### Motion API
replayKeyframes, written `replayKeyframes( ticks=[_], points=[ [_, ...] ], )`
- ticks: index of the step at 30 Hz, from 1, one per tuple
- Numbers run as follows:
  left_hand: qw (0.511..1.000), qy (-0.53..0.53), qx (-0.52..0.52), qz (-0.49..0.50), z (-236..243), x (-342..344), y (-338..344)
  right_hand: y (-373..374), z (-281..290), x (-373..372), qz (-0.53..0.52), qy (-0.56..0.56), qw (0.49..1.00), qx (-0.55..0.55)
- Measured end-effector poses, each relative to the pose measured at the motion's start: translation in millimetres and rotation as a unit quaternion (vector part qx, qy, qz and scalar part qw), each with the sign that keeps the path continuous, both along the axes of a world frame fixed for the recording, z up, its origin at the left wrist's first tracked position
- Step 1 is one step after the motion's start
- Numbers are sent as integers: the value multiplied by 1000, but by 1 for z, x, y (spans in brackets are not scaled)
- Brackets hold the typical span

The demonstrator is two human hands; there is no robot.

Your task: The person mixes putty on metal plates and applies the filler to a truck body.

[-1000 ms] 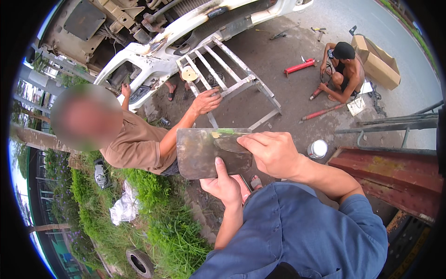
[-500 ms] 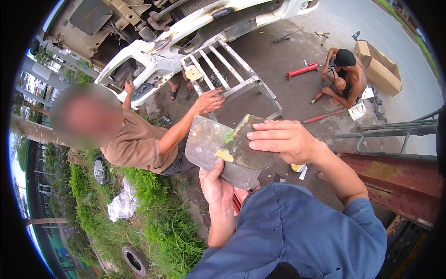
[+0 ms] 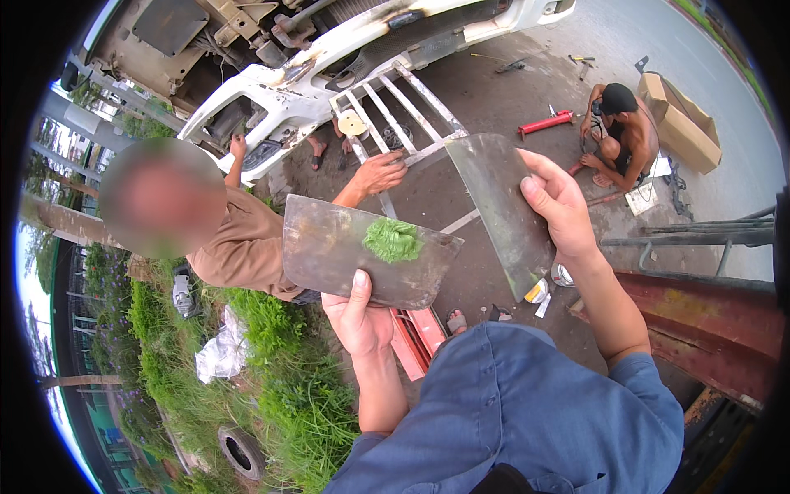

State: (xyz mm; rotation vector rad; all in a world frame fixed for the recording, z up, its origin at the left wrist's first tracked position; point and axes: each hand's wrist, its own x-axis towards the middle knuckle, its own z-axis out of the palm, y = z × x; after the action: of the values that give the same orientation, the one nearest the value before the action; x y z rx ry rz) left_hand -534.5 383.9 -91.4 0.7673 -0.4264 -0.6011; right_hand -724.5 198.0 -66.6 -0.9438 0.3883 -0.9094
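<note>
My left hand holds a flat grey putty spreader by its near edge, thumb on top. A lump of bright green putty sits on that spreader's face. In my right hand is a second putty spreader, tilted steeply, pinched along its right edge with the thumb on the side facing me. The two spreaders are apart, and faint green smears show on the right one. My fingers behind both plates are largely hidden.
A person in a brown shirt stands at the left, one hand by a white-painted metal frame. Beyond is a white vehicle bumper. Another person squats near a cardboard box. A rusty red beam lies right; a red toolbox is below.
The spreaders, overlapping before, have moved apart. My right hand has swung up and right, turning its spreader steep. The left spreader has shifted left, and the green lump on it is now much larger in view.
</note>
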Motion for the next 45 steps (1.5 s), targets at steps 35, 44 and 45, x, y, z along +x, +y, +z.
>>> replayKeyframes(
  ticks=[35,44,45],
  points=[
    [967,-201,43,151,-28,-56,-27,41,-75,25,-5,11,991,132],
    [926,-324,140,136,-36,-60,-17,53,-67,41,41,-22,988,148],
    [911,-355,173,115,-44,-55,-11,54,-60,41,45,-30,988,145]
  ],
)
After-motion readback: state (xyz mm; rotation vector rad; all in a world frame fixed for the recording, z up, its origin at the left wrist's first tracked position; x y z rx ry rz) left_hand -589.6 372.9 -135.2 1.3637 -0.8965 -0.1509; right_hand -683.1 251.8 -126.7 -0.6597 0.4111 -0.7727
